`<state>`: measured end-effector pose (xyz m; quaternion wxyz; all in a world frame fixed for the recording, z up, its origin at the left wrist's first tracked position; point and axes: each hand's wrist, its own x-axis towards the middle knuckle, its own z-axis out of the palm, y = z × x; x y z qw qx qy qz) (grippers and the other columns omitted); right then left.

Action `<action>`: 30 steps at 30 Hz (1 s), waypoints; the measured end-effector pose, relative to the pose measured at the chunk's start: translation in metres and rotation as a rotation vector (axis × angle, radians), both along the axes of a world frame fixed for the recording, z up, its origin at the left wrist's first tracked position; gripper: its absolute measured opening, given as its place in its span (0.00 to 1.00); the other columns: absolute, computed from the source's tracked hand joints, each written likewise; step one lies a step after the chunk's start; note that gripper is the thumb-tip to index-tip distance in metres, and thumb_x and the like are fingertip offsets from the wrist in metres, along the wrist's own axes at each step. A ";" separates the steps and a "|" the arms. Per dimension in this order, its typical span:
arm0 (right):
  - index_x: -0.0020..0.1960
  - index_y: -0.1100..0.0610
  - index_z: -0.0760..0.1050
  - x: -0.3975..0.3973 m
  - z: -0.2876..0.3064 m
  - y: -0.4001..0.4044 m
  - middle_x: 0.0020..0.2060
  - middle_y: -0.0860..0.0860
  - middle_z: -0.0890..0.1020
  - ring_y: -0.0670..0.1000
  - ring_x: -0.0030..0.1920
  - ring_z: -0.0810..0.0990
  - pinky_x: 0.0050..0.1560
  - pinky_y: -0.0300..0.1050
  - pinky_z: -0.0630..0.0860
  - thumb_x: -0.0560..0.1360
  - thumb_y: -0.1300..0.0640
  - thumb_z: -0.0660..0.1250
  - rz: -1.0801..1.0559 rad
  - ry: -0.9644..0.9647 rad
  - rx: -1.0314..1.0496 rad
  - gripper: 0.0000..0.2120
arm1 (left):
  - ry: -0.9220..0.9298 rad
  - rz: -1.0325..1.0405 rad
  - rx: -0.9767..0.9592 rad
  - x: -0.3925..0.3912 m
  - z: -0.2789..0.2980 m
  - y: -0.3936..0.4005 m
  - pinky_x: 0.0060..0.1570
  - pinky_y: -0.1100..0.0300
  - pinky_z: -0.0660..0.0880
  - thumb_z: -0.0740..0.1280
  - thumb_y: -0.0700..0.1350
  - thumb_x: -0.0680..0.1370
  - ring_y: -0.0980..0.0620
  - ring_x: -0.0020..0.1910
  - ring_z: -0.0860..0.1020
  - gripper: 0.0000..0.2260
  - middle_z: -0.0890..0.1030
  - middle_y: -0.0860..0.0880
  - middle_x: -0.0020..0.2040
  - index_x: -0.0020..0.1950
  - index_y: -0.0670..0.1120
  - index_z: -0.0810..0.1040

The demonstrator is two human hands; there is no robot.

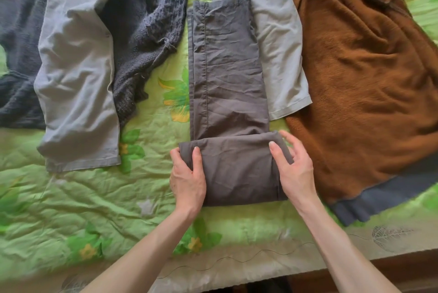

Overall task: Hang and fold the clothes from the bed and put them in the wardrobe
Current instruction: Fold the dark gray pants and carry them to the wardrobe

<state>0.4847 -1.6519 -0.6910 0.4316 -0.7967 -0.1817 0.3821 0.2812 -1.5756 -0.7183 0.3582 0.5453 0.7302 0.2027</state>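
Observation:
Dark grey-brown trousers (227, 74) lie lengthwise in the middle of the bed, legs stacked and stretching away from me. Their near end is folded over into a thick flap (237, 169). My left hand (188, 178) grips the flap's left edge, thumb on top and fingers tucked under. My right hand (295, 169) holds the flap's right edge, thumb on the cloth and fingers curled round the side.
Green floral bedspread (94, 202) covers the bed. Light grey trousers (78, 79) and a dark knitted sweater (147, 31) lie to the left. A light grey shirt (279, 31) and a brown fleece with a blue-grey hem (362, 79) lie to the right. The bed's wooden edge (403, 266) runs along the bottom right.

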 end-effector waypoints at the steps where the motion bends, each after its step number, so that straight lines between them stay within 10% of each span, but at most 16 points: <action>1: 0.68 0.53 0.76 0.001 -0.002 0.000 0.52 0.44 0.86 0.39 0.55 0.84 0.58 0.34 0.78 0.80 0.53 0.72 -0.050 0.068 0.024 0.18 | 0.002 -0.001 0.003 0.000 0.000 0.000 0.44 0.50 0.68 0.62 0.55 0.85 0.37 0.47 0.81 0.12 0.80 0.49 0.44 0.56 0.47 0.67; 5: 0.61 0.50 0.78 0.003 -0.008 0.001 0.51 0.42 0.86 0.45 0.58 0.84 0.59 0.39 0.78 0.82 0.52 0.69 -0.006 0.101 0.008 0.08 | 0.002 -0.018 0.009 0.000 0.000 0.000 0.45 0.50 0.70 0.62 0.55 0.85 0.37 0.48 0.81 0.13 0.81 0.47 0.45 0.58 0.45 0.68; 12: 0.63 0.57 0.78 -0.017 0.003 0.000 0.64 0.53 0.75 0.51 0.66 0.74 0.72 0.47 0.68 0.78 0.52 0.74 0.033 -0.470 0.044 0.16 | 0.002 -0.013 -0.009 0.002 0.004 0.000 0.47 0.49 0.70 0.62 0.55 0.85 0.36 0.49 0.81 0.13 0.82 0.47 0.47 0.58 0.45 0.67; 22: 0.53 0.50 0.81 -0.008 -0.007 0.006 0.49 0.45 0.87 0.38 0.50 0.85 0.54 0.34 0.77 0.81 0.53 0.71 0.001 -0.019 0.060 0.02 | 0.007 -0.007 -0.044 -0.001 0.003 0.002 0.50 0.45 0.72 0.57 0.56 0.86 0.35 0.50 0.80 0.16 0.82 0.43 0.48 0.60 0.43 0.68; 26: 0.50 0.58 0.82 -0.002 -0.022 0.010 0.47 0.55 0.84 0.57 0.49 0.82 0.52 0.51 0.73 0.83 0.51 0.66 0.131 -0.436 -0.131 0.11 | 0.012 -0.009 -0.032 0.002 0.006 0.000 0.54 0.44 0.73 0.58 0.55 0.86 0.36 0.55 0.80 0.16 0.82 0.41 0.53 0.64 0.43 0.69; 30: 0.69 0.60 0.75 -0.002 -0.023 0.011 0.64 0.58 0.77 0.61 0.63 0.76 0.63 0.54 0.73 0.83 0.56 0.65 0.280 -0.965 -0.140 0.16 | 0.175 -0.254 0.327 -0.002 0.008 -0.006 0.74 0.50 0.63 0.66 0.41 0.82 0.40 0.71 0.69 0.23 0.70 0.38 0.70 0.76 0.39 0.68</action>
